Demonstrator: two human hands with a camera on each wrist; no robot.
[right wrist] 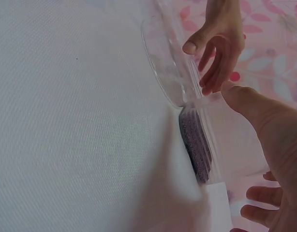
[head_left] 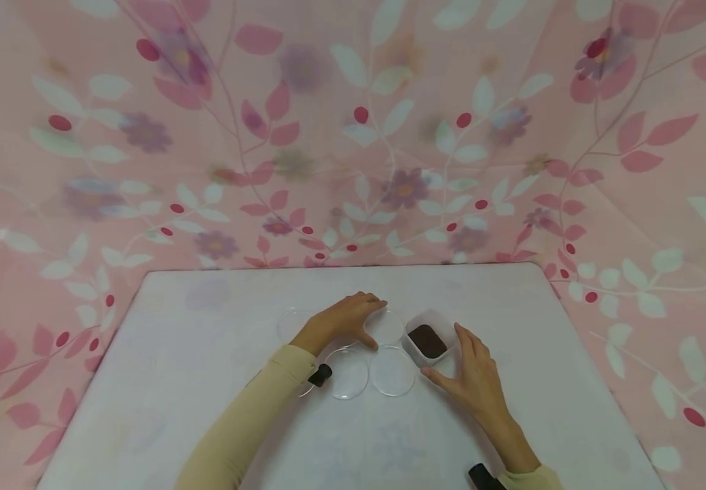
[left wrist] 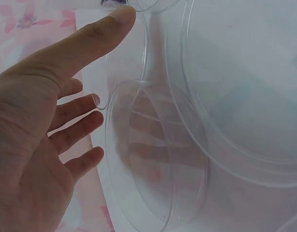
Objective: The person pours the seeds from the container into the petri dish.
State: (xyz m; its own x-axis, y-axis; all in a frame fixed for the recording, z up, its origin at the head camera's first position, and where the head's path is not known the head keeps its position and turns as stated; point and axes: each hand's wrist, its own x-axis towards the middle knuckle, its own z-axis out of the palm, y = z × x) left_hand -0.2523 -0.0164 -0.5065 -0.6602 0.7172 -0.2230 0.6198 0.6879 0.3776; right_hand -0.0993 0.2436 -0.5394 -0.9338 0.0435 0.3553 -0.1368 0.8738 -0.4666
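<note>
Several clear round petri dishes sit close together on the white table, among them a front middle dish (head_left: 347,373), a front right dish (head_left: 392,371) and a back right dish (head_left: 385,328). My left hand (head_left: 343,321) is over the back row, thumb and fingers spread beside the back right dish; the left wrist view shows its palm holding nothing. A translucent square tub (head_left: 441,322) with dark brown, soil-like grains (head_left: 428,341) stands right of the dishes. My right hand (head_left: 475,374) is spread around the tub's right side, fingers uncurled; whether the thumb touches its rim I cannot tell.
The white tabletop (head_left: 145,381) extends around the dishes and tub. Pink floral cloth (head_left: 328,136) hangs behind the table's back edge and along both sides. A dish at the far left (head_left: 290,328) is partly hidden by my left arm.
</note>
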